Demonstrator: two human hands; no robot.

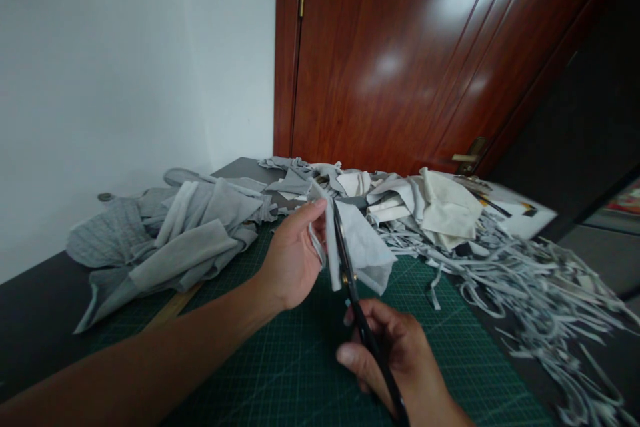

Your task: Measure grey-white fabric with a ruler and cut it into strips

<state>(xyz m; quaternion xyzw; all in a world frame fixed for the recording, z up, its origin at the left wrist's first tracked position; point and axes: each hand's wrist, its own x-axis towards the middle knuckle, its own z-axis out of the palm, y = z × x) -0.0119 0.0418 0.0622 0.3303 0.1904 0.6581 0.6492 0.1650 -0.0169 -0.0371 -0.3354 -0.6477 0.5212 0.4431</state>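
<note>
My left hand (295,257) pinches a piece of light grey fabric (363,243) and holds it up over a green cutting mat (280,353). In my right hand (395,347) is a pair of black-handled scissors (349,267), held from below with the tips pointing away from me. The blades lie along the fabric, between a narrow strip on the left and a wider flap on the right. Whether the blades are fully closed is hard to make out. My left fingers are partly hidden behind the cloth.
A heap of grey fabric (200,227) lies at the left, beside a wooden ruler (173,307). More scraps (355,181) and a cream cloth piece (447,207) lie at the back. Thin cut strips (530,293) pile up on the right. A wall and wooden door (400,47) stand behind.
</note>
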